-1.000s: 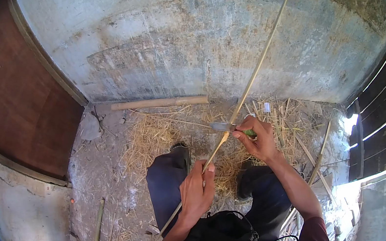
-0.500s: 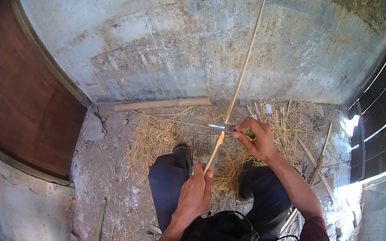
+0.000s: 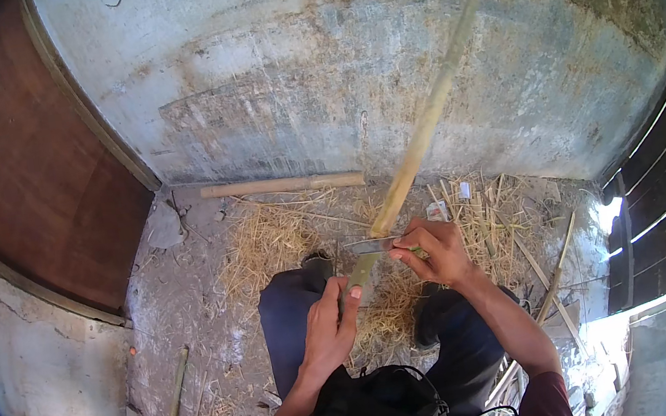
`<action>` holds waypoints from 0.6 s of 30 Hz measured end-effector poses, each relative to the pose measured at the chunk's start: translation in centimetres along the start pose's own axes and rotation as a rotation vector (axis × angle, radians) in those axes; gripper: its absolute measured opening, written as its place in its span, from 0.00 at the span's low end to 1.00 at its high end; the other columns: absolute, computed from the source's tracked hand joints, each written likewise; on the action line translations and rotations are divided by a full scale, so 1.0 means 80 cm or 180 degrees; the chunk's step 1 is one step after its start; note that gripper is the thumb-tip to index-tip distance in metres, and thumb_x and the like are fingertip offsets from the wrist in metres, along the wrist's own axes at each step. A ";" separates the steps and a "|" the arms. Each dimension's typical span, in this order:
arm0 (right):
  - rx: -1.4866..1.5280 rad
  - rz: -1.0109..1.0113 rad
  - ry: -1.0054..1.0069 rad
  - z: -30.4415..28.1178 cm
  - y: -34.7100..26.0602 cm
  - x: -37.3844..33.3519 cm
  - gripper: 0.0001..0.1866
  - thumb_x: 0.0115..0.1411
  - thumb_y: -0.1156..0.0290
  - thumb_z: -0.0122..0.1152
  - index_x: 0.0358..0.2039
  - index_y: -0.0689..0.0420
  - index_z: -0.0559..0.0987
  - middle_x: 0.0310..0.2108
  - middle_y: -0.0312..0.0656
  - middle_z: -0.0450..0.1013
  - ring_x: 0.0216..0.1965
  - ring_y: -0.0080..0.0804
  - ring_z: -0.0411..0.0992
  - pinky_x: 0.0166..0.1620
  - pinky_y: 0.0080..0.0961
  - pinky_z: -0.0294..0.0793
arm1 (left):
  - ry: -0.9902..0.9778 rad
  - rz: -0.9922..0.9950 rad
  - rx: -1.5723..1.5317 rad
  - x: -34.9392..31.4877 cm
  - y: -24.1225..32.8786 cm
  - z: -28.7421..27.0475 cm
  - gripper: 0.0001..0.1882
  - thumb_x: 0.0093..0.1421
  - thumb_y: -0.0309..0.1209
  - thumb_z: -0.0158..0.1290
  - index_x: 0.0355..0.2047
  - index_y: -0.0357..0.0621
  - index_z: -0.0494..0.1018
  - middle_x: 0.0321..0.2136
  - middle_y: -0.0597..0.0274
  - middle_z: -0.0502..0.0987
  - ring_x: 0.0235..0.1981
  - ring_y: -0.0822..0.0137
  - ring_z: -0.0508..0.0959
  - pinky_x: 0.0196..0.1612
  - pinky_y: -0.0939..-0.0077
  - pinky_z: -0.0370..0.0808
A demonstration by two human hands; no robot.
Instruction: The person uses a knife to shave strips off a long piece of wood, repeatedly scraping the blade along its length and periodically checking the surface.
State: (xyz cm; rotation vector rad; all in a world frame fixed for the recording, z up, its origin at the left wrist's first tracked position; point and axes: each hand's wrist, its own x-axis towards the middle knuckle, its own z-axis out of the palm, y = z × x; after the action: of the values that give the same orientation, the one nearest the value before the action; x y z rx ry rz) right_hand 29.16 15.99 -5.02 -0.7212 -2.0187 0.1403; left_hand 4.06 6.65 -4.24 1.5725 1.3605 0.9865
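Note:
A long split strip of bamboo slants up and to the right from my lap toward the wall, its broad face now showing. Its near end is gripped by my left hand, fingers closed around it and thumb on top. My right hand is closed on the handle of a knife. The blade lies across the bamboo strip, a little beyond my left hand, and appears to touch it. Most of the handle is hidden by my fingers.
Pale shavings cover much of the dirt floor. A bamboo pole lies along the stained wall. Thin bamboo sticks are scattered at right, and a greenish stick lies at left. A brown door panel stands far left.
The bamboo strip has turned from its narrow edge to its broad face. The knife blade has moved slightly nearer to me along it, and my left hand still grips the near end.

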 end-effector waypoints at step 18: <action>0.0115 -0.0435 0.0222 0.002 -0.009 0.001 0.15 0.58 0.66 0.82 0.36 0.53 0.80 0.27 0.39 0.77 0.22 0.36 0.77 0.24 0.33 0.73 | -0.0364 -0.0054 -0.0544 -0.002 0.001 -0.006 0.13 0.81 0.38 0.51 0.43 0.40 0.72 0.26 0.74 0.65 0.28 0.81 0.62 0.32 0.77 0.62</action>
State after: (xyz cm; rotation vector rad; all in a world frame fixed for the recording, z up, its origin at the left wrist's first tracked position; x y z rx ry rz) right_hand 28.72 15.44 -4.76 -0.5560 -1.9867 0.0707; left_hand 3.63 6.55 -4.04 1.4639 1.1778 0.9611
